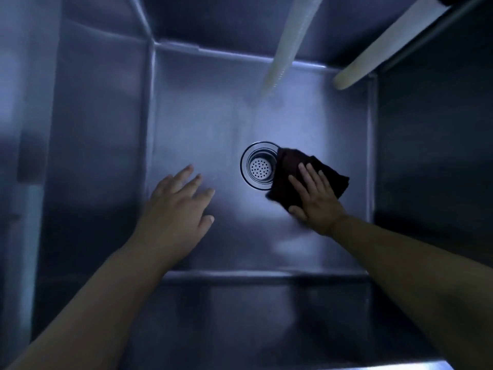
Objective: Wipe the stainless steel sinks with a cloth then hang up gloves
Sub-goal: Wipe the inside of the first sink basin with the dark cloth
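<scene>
Mid-wipe: right hand presses dark cloth flat by drain, frame centre, left hand spread, empty; sink floor unfinished, gloves unseen.

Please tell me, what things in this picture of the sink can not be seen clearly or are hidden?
1. Head view: the right hand covers the middle of the dark cloth; the sink floor beneath is hidden.
2. The cloth overlaps the right rim of the drain strainer.
3. Two pale tubes are cut off by the top edge, their source unseen.
4. Whether the left hand touches the floor cannot be told.
5. No gloves in view.
</scene>
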### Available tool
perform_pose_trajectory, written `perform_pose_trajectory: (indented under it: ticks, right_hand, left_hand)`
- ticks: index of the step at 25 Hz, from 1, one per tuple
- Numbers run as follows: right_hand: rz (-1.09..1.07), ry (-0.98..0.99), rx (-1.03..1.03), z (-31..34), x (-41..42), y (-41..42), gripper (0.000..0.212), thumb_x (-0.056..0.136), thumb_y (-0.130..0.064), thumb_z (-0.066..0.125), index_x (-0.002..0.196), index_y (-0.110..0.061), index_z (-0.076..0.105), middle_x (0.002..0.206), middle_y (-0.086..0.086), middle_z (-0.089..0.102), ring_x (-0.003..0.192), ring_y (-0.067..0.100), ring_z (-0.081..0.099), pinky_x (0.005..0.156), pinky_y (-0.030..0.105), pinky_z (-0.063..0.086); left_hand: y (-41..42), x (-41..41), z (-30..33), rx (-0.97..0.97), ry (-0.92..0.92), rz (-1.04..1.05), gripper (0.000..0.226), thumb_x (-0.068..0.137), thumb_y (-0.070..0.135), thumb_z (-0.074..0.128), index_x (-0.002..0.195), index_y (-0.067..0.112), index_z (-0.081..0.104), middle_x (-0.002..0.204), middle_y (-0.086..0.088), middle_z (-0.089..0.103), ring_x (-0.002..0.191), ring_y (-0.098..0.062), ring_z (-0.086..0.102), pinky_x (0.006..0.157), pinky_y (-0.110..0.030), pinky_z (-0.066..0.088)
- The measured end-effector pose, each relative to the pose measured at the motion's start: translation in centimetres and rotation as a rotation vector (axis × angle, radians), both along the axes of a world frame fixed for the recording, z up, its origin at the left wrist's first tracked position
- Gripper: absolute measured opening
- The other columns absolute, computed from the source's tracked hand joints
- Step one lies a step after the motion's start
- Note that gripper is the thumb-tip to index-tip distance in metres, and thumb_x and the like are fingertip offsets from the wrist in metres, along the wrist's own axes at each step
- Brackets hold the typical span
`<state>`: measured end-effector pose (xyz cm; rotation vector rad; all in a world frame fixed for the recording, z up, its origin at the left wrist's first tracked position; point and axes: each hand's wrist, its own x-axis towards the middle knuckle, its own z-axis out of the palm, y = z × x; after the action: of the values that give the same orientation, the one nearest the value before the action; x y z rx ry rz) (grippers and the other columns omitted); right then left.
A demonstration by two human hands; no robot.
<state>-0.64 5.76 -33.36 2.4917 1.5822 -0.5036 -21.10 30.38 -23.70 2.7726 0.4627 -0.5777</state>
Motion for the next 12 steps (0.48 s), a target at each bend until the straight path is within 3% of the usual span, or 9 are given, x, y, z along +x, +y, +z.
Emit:
perform_pose_trajectory:
  ticks: [3, 7, 10, 12]
  right_hand:
    - [-0.139, -0.032, 0.041, -1.1, 2.5, 3.9, 0.075, 0.087, -0.055, 0.033, 0.142, -0.005, 0.038, 0.147, 0.029, 0.03, 0.137, 0.046, 0.027, 0.111, 0.056, 0.022]
    - [-0.166, -0.04, 0.031, -2.2, 5.2, 10.4, 0.082, 0.087, -0.062, 0.042, 0.151, -0.019, 0.015, 0.156, 0.022, 0.01, 0.145, 0.038, 0.006, 0.116, 0.05, 0.005]
    - [-0.077, -0.03, 0.025, -2.6, 5.7, 15.7, 0.076, 0.089, -0.068, 0.021, 0.151, -0.028, 0.003, 0.159, 0.016, 0.0, 0.146, 0.031, -0.004, 0.117, 0.046, -0.001]
    - [0.006, -0.029, 0.05, -2.7, 4.5, 18.7, 0.071, 0.091, -0.066, 0.015, 0.151, -0.03, 0.002, 0.159, 0.014, -0.002, 0.146, 0.03, -0.008, 0.118, 0.048, 0.001]
  left_hand:
    - [0.2, 0.6, 0.1, -0.053, -0.067, 0.06, 0.056, 0.089, 0.044, 0.048, 0.14, 0.023, 0.041, 0.151, -0.005, 0.034, 0.145, -0.02, 0.009, 0.114, -0.04, 0.013]
    - [0.7, 0.8, 0.3, -0.037, -0.028, 0.127, 0.056, 0.088, 0.046, 0.046, 0.14, 0.025, 0.038, 0.152, -0.002, 0.031, 0.144, -0.018, 0.006, 0.112, -0.038, 0.016]
    - [1.1, 0.8, 0.4, 0.007, 0.011, 0.223, 0.056, 0.089, 0.05, 0.042, 0.14, 0.028, 0.035, 0.154, 0.001, 0.027, 0.143, -0.018, 0.005, 0.11, -0.039, 0.017]
    - [1.3, 0.6, 0.3, 0.06, 0.034, 0.283, 0.057, 0.089, 0.052, 0.04, 0.141, 0.03, 0.033, 0.154, 0.001, 0.027, 0.143, -0.02, 0.007, 0.111, -0.039, 0.015]
